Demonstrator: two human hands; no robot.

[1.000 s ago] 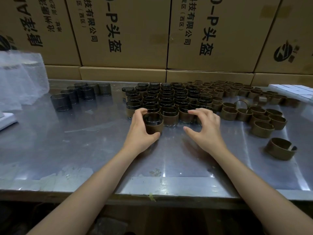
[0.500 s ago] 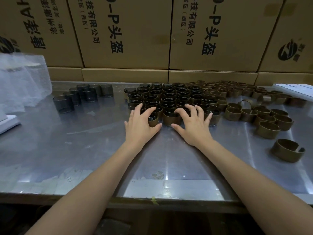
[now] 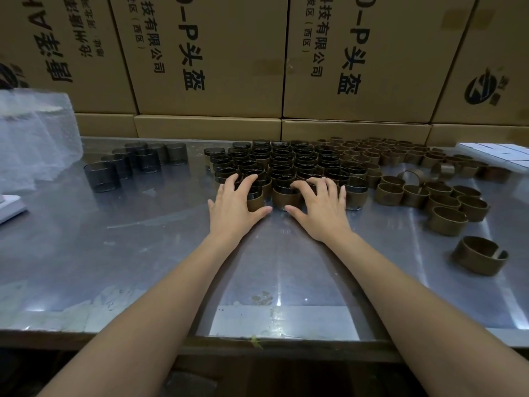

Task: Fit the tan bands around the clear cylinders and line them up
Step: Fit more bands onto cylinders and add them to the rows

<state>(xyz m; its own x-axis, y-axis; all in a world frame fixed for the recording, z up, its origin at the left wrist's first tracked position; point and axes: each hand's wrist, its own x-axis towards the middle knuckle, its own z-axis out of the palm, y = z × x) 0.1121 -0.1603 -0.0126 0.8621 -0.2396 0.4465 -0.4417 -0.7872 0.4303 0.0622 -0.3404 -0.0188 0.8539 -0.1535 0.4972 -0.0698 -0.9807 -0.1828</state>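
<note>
Where the banded cylinders (image 3: 289, 164) are packed in rows at the table's (image 3: 143, 253) middle, the left hand (image 3: 233, 204) and right hand (image 3: 322, 207) are laid on the front row, fingers spread, each grip released. Bare cylinders (image 3: 134, 163) are stood to the left, and loose bands (image 3: 446, 196) are scattered to the right.

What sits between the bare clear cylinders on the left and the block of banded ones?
In the head view, only bare metal table separates the bare clear cylinders from the banded block; nothing stands in that strip.
</note>
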